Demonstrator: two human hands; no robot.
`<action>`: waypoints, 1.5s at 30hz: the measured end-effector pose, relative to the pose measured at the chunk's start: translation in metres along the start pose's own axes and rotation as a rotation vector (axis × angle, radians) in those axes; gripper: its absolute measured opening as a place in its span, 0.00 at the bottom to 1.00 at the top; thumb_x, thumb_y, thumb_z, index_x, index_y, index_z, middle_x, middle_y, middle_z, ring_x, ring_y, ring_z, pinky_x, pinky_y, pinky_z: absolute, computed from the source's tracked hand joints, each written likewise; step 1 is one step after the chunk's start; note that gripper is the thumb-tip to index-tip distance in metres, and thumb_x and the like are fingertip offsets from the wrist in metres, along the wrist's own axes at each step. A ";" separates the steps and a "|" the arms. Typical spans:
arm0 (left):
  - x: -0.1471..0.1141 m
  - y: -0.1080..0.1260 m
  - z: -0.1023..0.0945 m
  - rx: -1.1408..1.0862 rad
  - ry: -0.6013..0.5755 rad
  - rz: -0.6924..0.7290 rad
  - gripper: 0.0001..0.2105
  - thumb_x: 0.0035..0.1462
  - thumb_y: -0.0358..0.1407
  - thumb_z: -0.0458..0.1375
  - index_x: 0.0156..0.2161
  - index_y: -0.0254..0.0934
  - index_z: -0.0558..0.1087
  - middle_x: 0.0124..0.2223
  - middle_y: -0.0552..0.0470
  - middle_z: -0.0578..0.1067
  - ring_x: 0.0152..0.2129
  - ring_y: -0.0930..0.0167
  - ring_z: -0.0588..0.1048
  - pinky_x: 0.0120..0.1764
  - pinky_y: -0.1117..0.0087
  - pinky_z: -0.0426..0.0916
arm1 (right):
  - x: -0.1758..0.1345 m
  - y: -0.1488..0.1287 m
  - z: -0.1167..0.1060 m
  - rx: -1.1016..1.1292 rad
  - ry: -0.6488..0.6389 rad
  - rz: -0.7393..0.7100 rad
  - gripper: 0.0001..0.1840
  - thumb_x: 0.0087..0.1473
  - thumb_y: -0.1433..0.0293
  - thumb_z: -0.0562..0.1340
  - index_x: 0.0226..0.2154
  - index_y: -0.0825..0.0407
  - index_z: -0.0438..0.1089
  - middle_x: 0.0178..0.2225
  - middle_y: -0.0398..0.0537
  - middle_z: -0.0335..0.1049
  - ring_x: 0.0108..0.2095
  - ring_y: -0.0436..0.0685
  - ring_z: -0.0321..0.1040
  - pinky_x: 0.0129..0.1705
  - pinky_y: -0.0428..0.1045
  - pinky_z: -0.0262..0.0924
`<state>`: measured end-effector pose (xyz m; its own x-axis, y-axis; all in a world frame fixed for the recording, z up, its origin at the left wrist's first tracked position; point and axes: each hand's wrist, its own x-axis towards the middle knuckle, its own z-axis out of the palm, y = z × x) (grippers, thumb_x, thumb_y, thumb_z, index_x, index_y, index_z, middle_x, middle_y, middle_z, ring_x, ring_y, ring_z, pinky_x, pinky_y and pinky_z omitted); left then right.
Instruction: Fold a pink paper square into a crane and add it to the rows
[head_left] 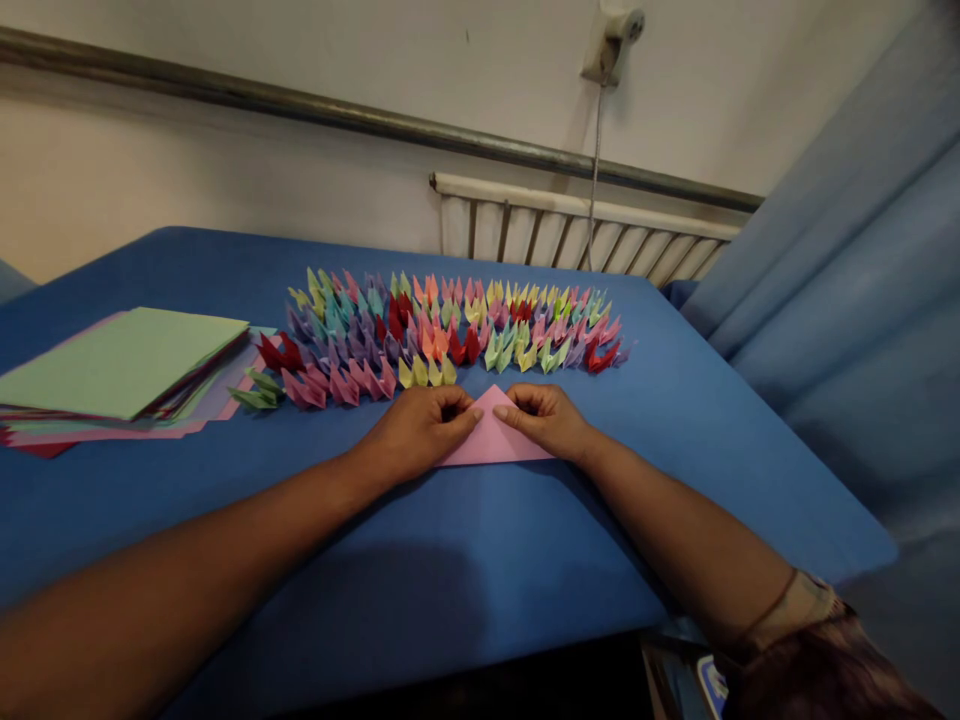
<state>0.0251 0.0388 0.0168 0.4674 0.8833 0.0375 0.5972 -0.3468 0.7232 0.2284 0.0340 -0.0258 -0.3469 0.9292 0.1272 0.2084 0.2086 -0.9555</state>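
A pink sheet of origami paper (pixel 491 440), folded into a triangle, lies on the blue table with its tip pointing away from me. My left hand (pixel 427 425) pinches its left slope near the tip, thumb on top. On the right slope, my right hand (pixel 551 415) grips the paper the same way, fingers curled underneath. Both thumbs are close together just below the tip. Right behind my hands stand rows of folded paper cranes (pixel 450 330) in many colours; the nearest are yellow ones (pixel 427 372).
A stack of coloured paper sheets (pixel 124 360), pale green on top, lies at the left. Behind the blue table (pixel 735 440) are a radiator (pixel 540 200), a pipe (pixel 360 118) and a socket with a plug (pixel 611 45). A blue curtain (pixel 847 300) hangs at the right.
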 end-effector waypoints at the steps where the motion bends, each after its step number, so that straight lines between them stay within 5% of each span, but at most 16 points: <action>1: 0.000 0.000 0.000 -0.004 0.004 0.004 0.15 0.57 0.43 0.54 0.26 0.35 0.71 0.22 0.56 0.67 0.21 0.74 0.63 0.24 0.73 0.53 | 0.000 0.000 0.000 0.000 0.001 0.005 0.19 0.52 0.54 0.63 0.23 0.52 0.64 0.22 0.38 0.56 0.22 0.47 0.50 0.23 0.44 0.47; 7: 0.003 -0.007 0.002 0.036 -0.018 0.016 0.15 0.55 0.43 0.55 0.23 0.36 0.67 0.21 0.58 0.62 0.20 0.74 0.60 0.24 0.72 0.50 | 0.002 0.008 0.001 -0.037 0.044 0.027 0.18 0.53 0.56 0.62 0.23 0.52 0.65 0.21 0.38 0.57 0.22 0.47 0.51 0.23 0.44 0.46; 19: 0.011 -0.023 0.010 0.134 -0.021 -0.053 0.14 0.56 0.43 0.53 0.30 0.36 0.74 0.23 0.56 0.69 0.22 0.72 0.66 0.26 0.72 0.55 | 0.008 0.023 -0.005 -0.342 0.121 0.053 0.15 0.53 0.60 0.62 0.24 0.52 0.67 0.20 0.38 0.62 0.22 0.48 0.56 0.23 0.44 0.48; 22: 0.012 -0.026 0.012 0.160 0.000 -0.047 0.13 0.57 0.42 0.53 0.31 0.36 0.75 0.23 0.56 0.70 0.21 0.72 0.66 0.26 0.72 0.54 | 0.008 0.021 -0.008 -0.495 0.189 -0.007 0.07 0.54 0.65 0.63 0.33 0.52 0.70 0.27 0.41 0.69 0.26 0.50 0.63 0.29 0.45 0.57; 26: 0.013 -0.028 0.013 0.194 0.013 -0.041 0.13 0.57 0.41 0.53 0.31 0.35 0.75 0.24 0.55 0.72 0.22 0.71 0.68 0.26 0.72 0.54 | 0.002 0.006 -0.006 -0.737 0.307 -0.191 0.12 0.55 0.71 0.60 0.43 0.55 0.69 0.41 0.53 0.71 0.42 0.57 0.68 0.46 0.53 0.63; 32: 0.013 -0.027 0.014 0.286 0.000 -0.027 0.13 0.57 0.40 0.52 0.32 0.36 0.76 0.27 0.53 0.76 0.24 0.70 0.71 0.26 0.71 0.55 | -0.030 -0.013 0.029 -0.813 0.052 -0.179 0.18 0.65 0.69 0.50 0.50 0.56 0.70 0.50 0.55 0.73 0.51 0.58 0.68 0.56 0.54 0.60; 36: 0.014 -0.023 0.014 0.395 -0.011 -0.021 0.12 0.59 0.40 0.51 0.35 0.37 0.76 0.31 0.51 0.78 0.27 0.68 0.73 0.27 0.71 0.57 | -0.052 -0.012 0.046 -0.958 -0.072 -0.088 0.29 0.64 0.62 0.53 0.62 0.62 0.59 0.64 0.60 0.57 0.64 0.64 0.53 0.65 0.58 0.49; 39: 0.014 -0.020 0.015 0.452 0.002 -0.030 0.12 0.59 0.39 0.51 0.35 0.37 0.76 0.32 0.49 0.79 0.28 0.66 0.74 0.27 0.70 0.57 | -0.064 -0.010 0.043 -0.994 -0.102 -0.038 0.35 0.64 0.56 0.53 0.66 0.60 0.53 0.68 0.59 0.49 0.67 0.65 0.46 0.66 0.61 0.45; 45: 0.015 -0.021 0.018 0.517 0.014 -0.014 0.11 0.58 0.38 0.50 0.36 0.38 0.75 0.35 0.47 0.79 0.31 0.62 0.75 0.28 0.68 0.58 | -0.087 -0.007 0.019 -1.063 -0.005 0.122 0.35 0.65 0.55 0.50 0.65 0.61 0.53 0.67 0.60 0.51 0.67 0.65 0.47 0.65 0.61 0.48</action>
<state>0.0310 0.0535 -0.0101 0.4503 0.8919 0.0416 0.8494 -0.4423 0.2881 0.2396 -0.0544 -0.0349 -0.2732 0.9610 0.0425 0.9310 0.2753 -0.2397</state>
